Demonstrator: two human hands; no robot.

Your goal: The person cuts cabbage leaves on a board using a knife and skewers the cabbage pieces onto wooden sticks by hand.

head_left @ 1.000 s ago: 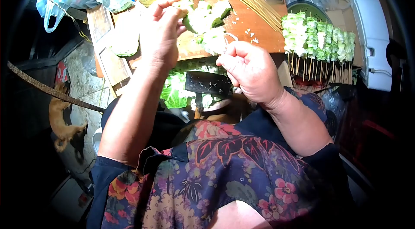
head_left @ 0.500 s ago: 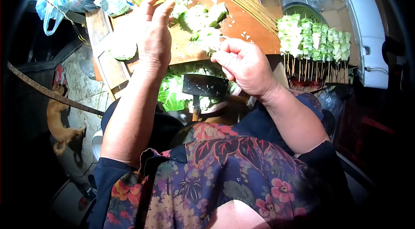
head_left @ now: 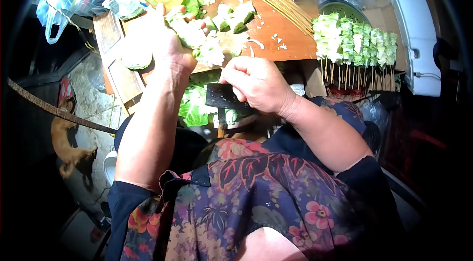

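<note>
Left fingers (head_left: 198, 24) curl around cabbage pieces (head_left: 188, 36), which run diagonally toward the right fingers (head_left: 235, 78), pinched together just beside their near end, any grip hidden

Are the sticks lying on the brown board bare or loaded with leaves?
Bare: the sticks show plain shafts along their visible length, unlike the leaf-laden skewers at the right.
</note>
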